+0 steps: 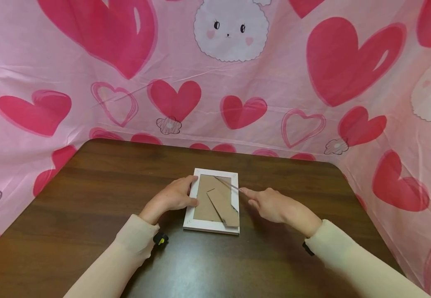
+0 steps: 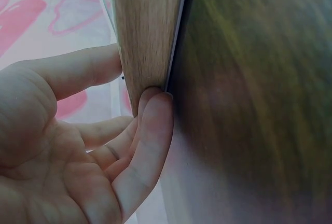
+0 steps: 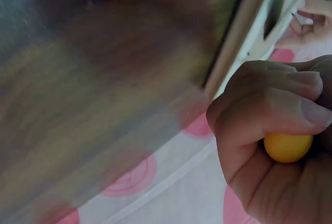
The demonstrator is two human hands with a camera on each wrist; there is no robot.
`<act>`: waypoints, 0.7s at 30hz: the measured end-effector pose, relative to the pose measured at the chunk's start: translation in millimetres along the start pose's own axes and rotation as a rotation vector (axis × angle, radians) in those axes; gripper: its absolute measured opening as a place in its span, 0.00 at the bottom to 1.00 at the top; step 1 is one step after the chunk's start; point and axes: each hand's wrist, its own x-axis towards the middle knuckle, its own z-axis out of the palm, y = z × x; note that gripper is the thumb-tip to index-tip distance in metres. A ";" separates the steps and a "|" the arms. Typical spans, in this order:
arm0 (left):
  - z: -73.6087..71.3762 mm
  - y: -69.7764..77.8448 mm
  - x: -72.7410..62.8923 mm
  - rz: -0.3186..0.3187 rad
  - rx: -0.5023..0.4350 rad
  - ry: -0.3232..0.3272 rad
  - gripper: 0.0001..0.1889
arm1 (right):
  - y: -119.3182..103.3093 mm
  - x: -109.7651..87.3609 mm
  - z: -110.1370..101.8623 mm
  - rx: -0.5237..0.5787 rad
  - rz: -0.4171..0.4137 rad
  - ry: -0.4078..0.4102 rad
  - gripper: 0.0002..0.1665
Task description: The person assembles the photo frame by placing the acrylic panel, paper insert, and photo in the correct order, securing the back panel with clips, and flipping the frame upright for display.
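the picture frame (image 1: pixel 204 203) lies on the surface (image 1: pixel 126 186), probably light and stiff, best held by its edges, where the left hand (image 1: pixel 174 195) grips with bent fingers, while the right hand (image 1: pixel 269 203) squeezes a thin tool (image 1: pixel 227 183).

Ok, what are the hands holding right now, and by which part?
The left hand holds the white frame by its left edge; the right hand holds a thin tool by its handle, whose rounded yellow end shows.

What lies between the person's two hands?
The head view shows a white frame with a brown panel between the left hand and the right hand; a thin tool reaches over it from the right hand.
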 end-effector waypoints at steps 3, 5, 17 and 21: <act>0.1 0.5 0.3 0.001 -0.003 -0.001 0.43 | 1.7 -1.0 7.1 0.012 -0.008 0.025 0.35; 0.5 0.2 0.5 0.003 -0.004 -0.003 0.43 | 2.9 -0.9 11.1 0.002 -0.017 0.045 0.35; -1.0 -0.8 1.7 -0.014 0.004 -0.007 0.43 | -4.8 -3.1 27.8 -0.032 -0.023 0.146 0.34; -0.7 0.0 1.8 -0.013 0.003 -0.007 0.43 | -5.6 -3.5 31.8 -0.057 -0.012 0.164 0.34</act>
